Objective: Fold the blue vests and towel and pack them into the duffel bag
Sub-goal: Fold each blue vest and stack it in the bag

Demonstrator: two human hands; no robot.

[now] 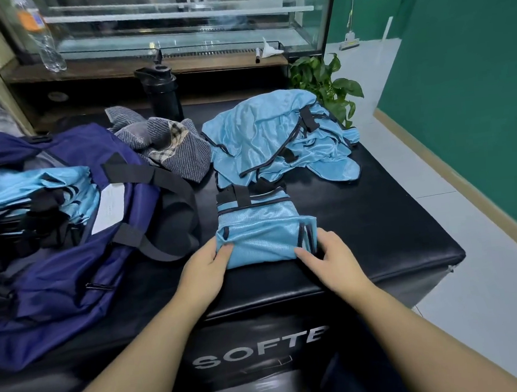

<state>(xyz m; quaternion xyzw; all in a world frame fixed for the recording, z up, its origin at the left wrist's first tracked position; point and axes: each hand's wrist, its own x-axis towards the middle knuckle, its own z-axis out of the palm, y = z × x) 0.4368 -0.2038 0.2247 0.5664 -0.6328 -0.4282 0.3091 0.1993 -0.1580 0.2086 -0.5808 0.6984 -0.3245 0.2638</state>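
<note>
Grip: left hand point(203, 269) and right hand point(327, 257) each pinch a near corner of the folded vest point(262, 235), fingers curled on its edge.
Vest location: on the counter point(376, 217), directly ahead, near the front edge.
Handling: thin mesh fabric; judged light, soft and slippery, so folds are likely to slide open if lifted by one point.
Hold advice: support both sides, or slide the palms under the bundle.
Loose vests point(280, 132): crumpled pile beyond the folded one, not yet folded.
Towel point(166, 144): grey, bunched, between pile and bag point(71, 266).
Bag: open at left, blue vests already inside.
Bottle point(162, 92): black, behind the towel.
</note>
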